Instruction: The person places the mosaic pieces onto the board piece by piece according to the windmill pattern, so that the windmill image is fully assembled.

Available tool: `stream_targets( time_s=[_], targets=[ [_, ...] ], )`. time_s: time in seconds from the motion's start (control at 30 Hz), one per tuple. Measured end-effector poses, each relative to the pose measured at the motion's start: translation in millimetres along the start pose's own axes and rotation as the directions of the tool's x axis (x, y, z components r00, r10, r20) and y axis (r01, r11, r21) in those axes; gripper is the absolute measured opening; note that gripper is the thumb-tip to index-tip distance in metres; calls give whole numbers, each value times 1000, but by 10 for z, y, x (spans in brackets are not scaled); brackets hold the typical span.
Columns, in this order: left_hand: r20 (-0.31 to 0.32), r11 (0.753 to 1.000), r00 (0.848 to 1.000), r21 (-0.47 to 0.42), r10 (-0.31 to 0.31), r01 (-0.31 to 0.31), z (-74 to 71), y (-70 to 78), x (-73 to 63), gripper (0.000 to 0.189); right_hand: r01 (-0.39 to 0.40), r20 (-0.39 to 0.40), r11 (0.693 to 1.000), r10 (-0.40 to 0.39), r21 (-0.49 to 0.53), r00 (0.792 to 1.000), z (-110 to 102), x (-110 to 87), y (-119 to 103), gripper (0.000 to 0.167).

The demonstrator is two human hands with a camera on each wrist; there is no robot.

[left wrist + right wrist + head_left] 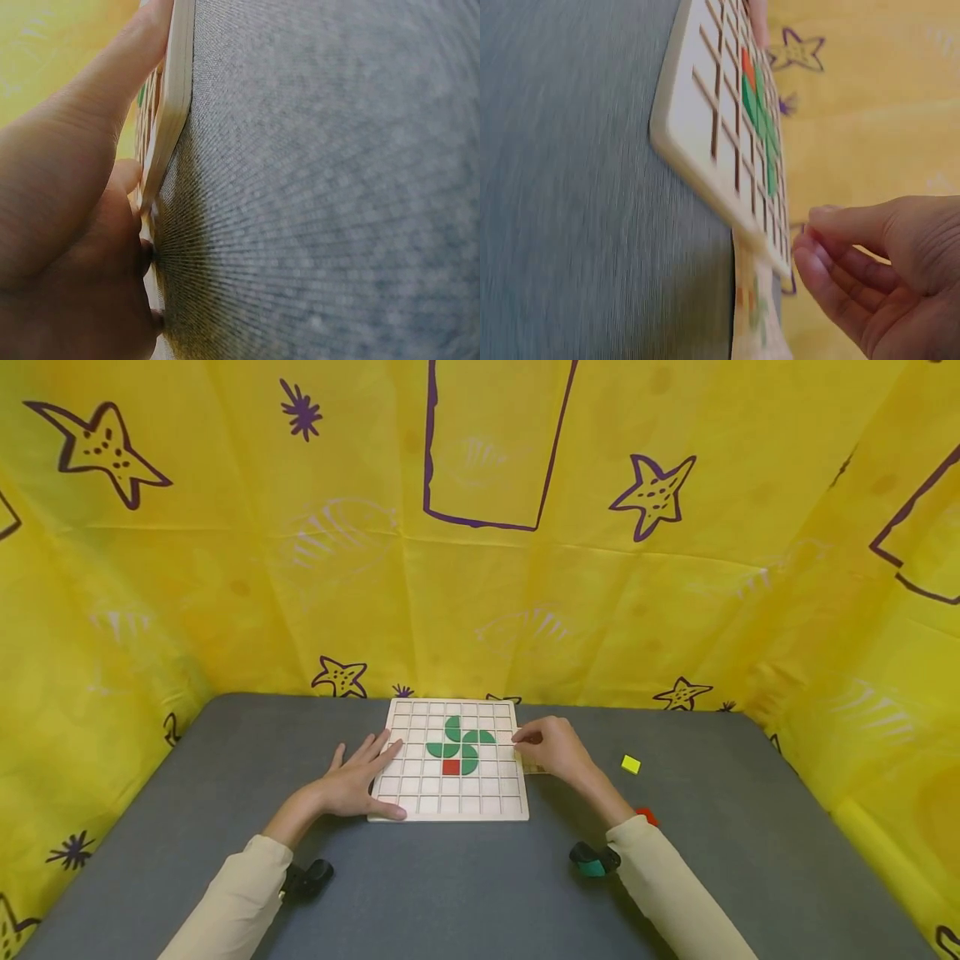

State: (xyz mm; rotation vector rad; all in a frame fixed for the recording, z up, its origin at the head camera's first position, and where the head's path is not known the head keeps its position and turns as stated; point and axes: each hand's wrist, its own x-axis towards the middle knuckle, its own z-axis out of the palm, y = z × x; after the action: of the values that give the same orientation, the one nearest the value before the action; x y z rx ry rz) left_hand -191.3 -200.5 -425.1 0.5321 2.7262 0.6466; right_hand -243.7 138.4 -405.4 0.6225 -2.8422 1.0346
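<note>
A white square grid board [420, 783] lies on the table. In its middle, several green quarter-round pieces [470, 766] form a pinwheel, with a red square piece [451, 767] beside the lowest one. My left hand [352, 781] spreads over the board's left edge; in the left wrist view its thumb [124, 71] lies along the wooden rim. At the right edge, my right hand [555, 749] has thumb and fingertips drawn together. The right wrist view shows these fingertips [814, 259] just off the board; whether anything small is between them is hidden.
A printed card [751, 319] sticks out from beneath the board's right side. On the table to the right are a yellow piece [631, 764] and a red piece [647, 816], partly covered by the right forearm. A yellow patterned cloth [480, 577] hangs behind the grey table [465, 893].
</note>
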Motion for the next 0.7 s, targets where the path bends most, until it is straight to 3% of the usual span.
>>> stream_targets(
  time_s=[0.13, 0.47, 0.7],
  targets=[
    [6, 1000, 1000, 5, -4, 4, 17, -6, 6, 116, 12, -6, 1000, -12, -15, 1000, -134, -75, 160, 10],
    [8, 1000, 1000, 11, -8, 7, 24, 1, 2, 116, -46, -26, 991, 43, -129, 999, -357, -236, 526, 8],
    [-7, 1000, 1000, -1, -1, 1, 17, 5, -8, 116, -49, -17, 976, 46, -215, 999, -582, -332, 684, 14]
  ],
)
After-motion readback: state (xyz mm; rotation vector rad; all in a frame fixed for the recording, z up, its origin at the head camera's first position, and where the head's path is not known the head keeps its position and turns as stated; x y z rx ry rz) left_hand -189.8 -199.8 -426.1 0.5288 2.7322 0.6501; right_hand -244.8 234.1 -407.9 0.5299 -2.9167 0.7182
